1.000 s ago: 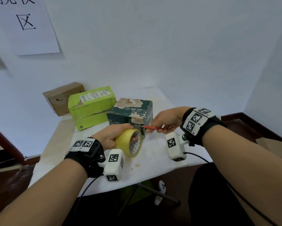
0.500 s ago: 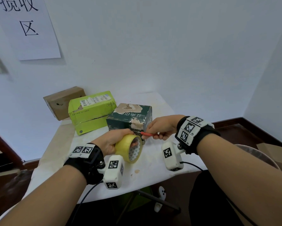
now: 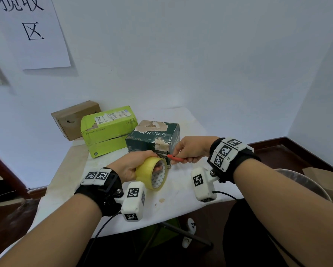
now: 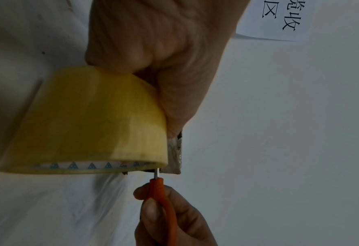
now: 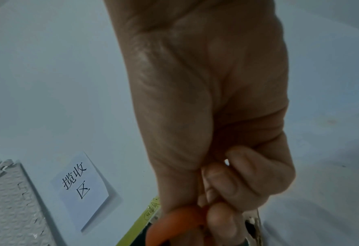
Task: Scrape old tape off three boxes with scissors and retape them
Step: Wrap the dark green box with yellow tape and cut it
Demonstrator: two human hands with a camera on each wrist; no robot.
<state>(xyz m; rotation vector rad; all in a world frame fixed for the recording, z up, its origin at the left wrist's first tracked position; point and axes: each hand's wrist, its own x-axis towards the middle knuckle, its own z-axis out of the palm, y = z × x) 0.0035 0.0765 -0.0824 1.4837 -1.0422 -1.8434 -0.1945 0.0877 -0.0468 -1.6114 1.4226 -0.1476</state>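
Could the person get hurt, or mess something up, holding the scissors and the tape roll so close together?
Maybe. The scissors in the right hand point at the left hand, whose fingers sit right beside the blade; a slip could nick them. The blade could also gouge the yellow tape roll, or tear more of the dark green box, whose surface is already torn.

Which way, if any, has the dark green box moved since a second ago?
No. The dark green box stands just as it did beside the lime green box, with the same small gap between them.
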